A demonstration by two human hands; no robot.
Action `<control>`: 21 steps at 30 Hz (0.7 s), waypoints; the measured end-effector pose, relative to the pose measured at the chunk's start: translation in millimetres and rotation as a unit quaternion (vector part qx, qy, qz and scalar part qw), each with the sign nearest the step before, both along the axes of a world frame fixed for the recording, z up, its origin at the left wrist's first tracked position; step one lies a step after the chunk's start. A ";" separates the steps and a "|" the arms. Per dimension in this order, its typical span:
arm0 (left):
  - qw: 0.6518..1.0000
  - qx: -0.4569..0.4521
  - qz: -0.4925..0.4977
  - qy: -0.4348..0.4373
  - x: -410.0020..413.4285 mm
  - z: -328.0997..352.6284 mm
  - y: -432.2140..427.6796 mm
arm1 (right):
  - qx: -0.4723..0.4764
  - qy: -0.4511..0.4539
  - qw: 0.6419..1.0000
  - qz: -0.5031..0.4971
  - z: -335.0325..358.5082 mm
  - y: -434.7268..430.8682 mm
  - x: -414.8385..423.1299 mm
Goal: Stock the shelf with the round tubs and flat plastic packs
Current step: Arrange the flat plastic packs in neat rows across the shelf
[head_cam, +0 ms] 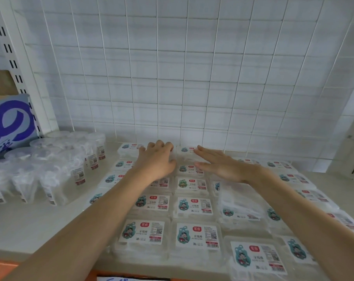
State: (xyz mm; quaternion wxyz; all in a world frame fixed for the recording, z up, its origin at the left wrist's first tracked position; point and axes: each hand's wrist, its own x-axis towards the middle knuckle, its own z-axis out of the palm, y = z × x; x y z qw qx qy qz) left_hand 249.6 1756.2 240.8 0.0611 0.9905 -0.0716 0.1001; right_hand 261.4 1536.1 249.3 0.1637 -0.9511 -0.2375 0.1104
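Head view, looking down on the shelf [40, 224].

- Flat plastic packs [194, 205] of floss picks lie label-up in rows from the front lip to the wire grid back [172, 78], edges touching.
- Round tubs [78, 157] stand grouped at the left in clear wrap, near the packs but not against them, with a blue-printed carton [9, 122] behind them.
- Both arms reach to the back row.
- Left hand [157, 159]: knuckles up, fingers curled down over the right part of the back-row pack [129, 148], thumb on its near side. I read this as a grip. The fingertips are hidden, so I cannot tell how deep they hook.
- Right hand [218, 165]: flat, palm down, fingers [204, 152] straight and pressed together, thumb held apart. The tips rest on the neighbouring pack [187, 150].

Step, as I judge it: seating and squaring the last row against the grid.

How I would run it:
- Slide the packs, don't lift them. The lids look slick and the rows are tight, so one raised corner could ride onto the next pack.
- Use the flat right hand as a hold-down while the left nudges its pack back until it meets the wire.
- Line the label edges up with the row in front.

Risk: a loose stack [239, 201] sits slanted just below the right forearm, and dragging the arm out low could topple it. I would raise the wrist first, then withdraw.
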 end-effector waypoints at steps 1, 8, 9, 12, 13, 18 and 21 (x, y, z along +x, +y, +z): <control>1.000 0.002 -0.001 0.002 -0.1 0.2 -0.1 | 0.001 0.001 1.000 -0.001 -0.6 -0.3 0.6; 0.999 -0.022 -0.010 -0.040 -2.8 -1.2 -4.9 | 0.098 -0.017 0.995 -0.006 4.9 -3.0 -4.9; 0.997 -0.037 -0.027 -0.066 -4.8 -0.3 -7.6 | 0.132 -0.031 0.991 -0.012 7.7 -3.9 -6.7; 0.974 -0.132 -0.110 -0.147 -11.1 6.3 -15.3 | 0.222 -0.121 0.967 -0.047 15.0 -6.9 -9.6; 0.964 -0.168 -0.146 -0.145 -13.5 8.4 -17.6 | 0.233 -0.148 0.959 -0.068 16.1 -9.7 -10.2; 0.930 -0.209 -0.301 0.019 -27.0 8.6 -32.9 | 0.172 -0.148 0.963 -0.146 13.7 -29.9 -6.5; 0.924 -0.204 -0.311 0.085 -33.9 8.5 -40.3 | 0.114 -0.111 0.977 -0.141 8.0 -33.7 -2.8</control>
